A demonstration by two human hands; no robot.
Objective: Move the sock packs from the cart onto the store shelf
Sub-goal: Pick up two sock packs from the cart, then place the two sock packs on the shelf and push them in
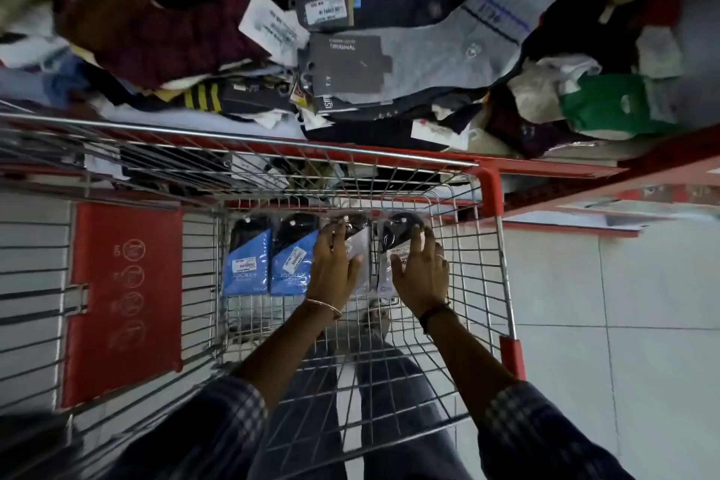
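Several sock packs lie side by side on the floor of the wire cart (483, 284). Two have blue labels: one blue pack (247, 265) at the left and a second blue pack (290, 265) beside it. Right of them are two grey-labelled packs. My left hand (335, 265) rests on the left grey pack (360, 245), fingers curled over its edge. My right hand (420, 273) lies on the right grey pack (393, 242), thumb against its side. Both packs still lie on the cart floor. The store shelf (565, 168) beyond the cart is heaped with loose socks.
A red plastic child-seat flap (124, 300) hangs at the cart's left. The shelf has a red front edge and holds a grey sock (448, 43), a green bag (611, 105) and tagged packs. White tiled floor (623, 304) lies to the right. My legs show under the cart.
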